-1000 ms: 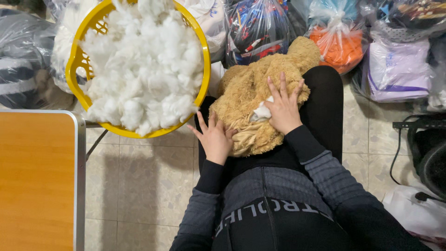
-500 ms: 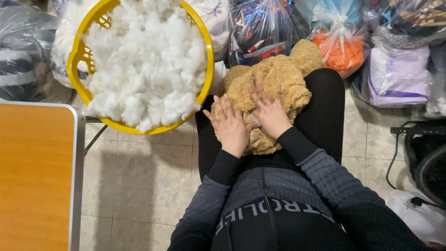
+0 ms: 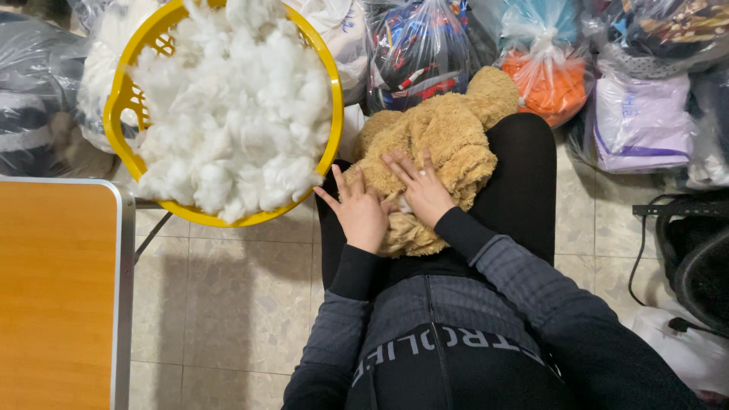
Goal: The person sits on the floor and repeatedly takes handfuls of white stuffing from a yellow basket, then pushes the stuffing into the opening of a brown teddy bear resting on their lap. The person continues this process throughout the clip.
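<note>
Floor-tiled room: both hands' spread fingers [image 3: 410,168] press the plush toy [image 3: 444,144].

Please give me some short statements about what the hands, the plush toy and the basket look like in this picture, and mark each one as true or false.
1. Both hands rest on the tan plush toy in the person's lap. True: the left hand and the right hand lie flat on it, fingers spread.
2. The yellow basket holds white stuffing. True.
3. The right hand is reaching into the basket. False: it is on the plush toy, apart from the basket.
4. The plush toy lies on the wooden table. False: it lies on the person's lap; the table stands to the left.
5. Tied plastic bags stand behind the plush toy. True.
</note>
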